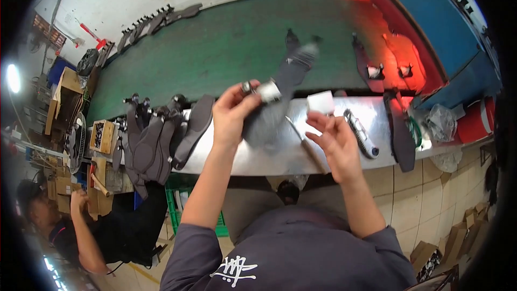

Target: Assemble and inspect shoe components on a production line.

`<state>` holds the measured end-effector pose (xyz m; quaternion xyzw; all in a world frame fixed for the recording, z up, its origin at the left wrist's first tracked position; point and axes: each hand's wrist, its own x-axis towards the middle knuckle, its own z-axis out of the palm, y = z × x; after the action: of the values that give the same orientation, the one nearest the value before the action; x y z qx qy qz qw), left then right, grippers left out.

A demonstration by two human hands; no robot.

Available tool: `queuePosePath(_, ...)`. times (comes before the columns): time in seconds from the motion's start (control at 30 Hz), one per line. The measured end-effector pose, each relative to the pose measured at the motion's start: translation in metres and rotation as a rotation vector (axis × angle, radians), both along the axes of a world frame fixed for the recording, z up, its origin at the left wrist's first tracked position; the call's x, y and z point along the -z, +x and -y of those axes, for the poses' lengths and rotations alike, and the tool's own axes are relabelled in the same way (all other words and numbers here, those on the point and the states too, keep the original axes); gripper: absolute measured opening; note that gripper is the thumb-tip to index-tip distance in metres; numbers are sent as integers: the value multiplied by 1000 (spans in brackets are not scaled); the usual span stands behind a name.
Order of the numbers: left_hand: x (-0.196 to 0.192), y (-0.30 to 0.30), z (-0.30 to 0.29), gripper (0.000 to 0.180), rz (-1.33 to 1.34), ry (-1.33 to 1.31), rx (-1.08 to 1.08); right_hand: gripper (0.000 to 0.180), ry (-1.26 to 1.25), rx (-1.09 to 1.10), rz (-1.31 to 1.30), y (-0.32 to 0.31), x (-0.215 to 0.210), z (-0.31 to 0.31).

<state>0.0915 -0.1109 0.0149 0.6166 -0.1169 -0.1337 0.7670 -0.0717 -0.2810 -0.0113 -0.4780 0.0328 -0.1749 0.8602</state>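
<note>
My left hand [230,116] pinches a small metal fitting with a white shiny piece [268,91]. A dark grey shoe sole [264,124] hangs beside it, smeared by motion, and seems joined to the fitting. My right hand [339,148] is raised over the metal bench with thumb and fingers bent and apart. At its fingertips is a white square piece [321,102]; I cannot tell whether they touch it. Between my hands lies a thin pointed tool with a wooden handle [312,153]. A utility knife [362,136] lies just right of my right hand.
Beyond the metal bench [215,153] runs a green conveyor belt [215,43], with more soles at its far edge and right side. A red-lit blue machine [431,27] stands right. Several soles [148,145] are heaped left. A co-worker [81,226], a hammer [98,183] and a red bucket [476,121] flank the bench.
</note>
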Motion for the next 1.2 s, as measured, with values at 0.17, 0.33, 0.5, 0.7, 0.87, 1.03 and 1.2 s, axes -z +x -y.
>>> queuePosePath(0.17,14,-101,-51,21,-383,-308,352,43,196,-207,95,6,-29,-23)
queuePosePath(0.33,39,-118,-82,26,-389,-292,184,37,-226,-240,45,-3,-24,-29)
queuePosePath(0.5,47,-125,-100,32,-252,-267,95,36,-753,-232,-12,-26,-13,-50)
queuePosePath(0.7,53,-134,-110,36,-231,-243,100,52,-581,-312,-207,-38,-15,-61)
queuePosePath(0.87,51,-132,-108,37,-233,-253,110,49,-753,-234,16,-38,-2,-61)
queuePosePath(1.03,51,-134,-105,36,-232,-280,132,45,-761,-242,30,-37,1,-61)
queuePosePath(1.2,51,-135,-103,35,-226,-304,130,44,-765,-243,28,-38,3,-60)
